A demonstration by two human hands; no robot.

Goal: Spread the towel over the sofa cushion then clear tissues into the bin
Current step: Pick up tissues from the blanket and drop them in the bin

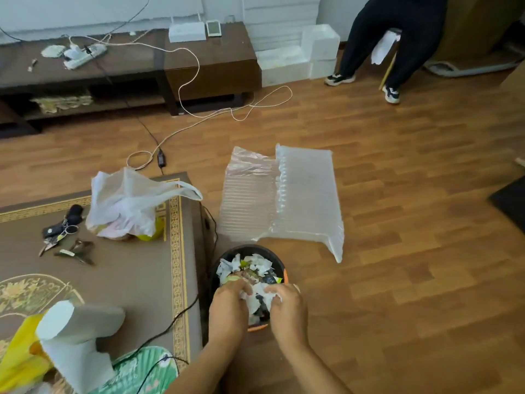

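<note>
Both grips closed on tissues | left hand at 9, right hand at 3 | bin directly beneath | release drops them in

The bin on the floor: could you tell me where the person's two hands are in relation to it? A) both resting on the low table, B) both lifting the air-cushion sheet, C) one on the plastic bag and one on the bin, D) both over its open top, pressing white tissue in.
D: the left hand and right hand are both over the bin, closed on white tissue above its contents.
</note>
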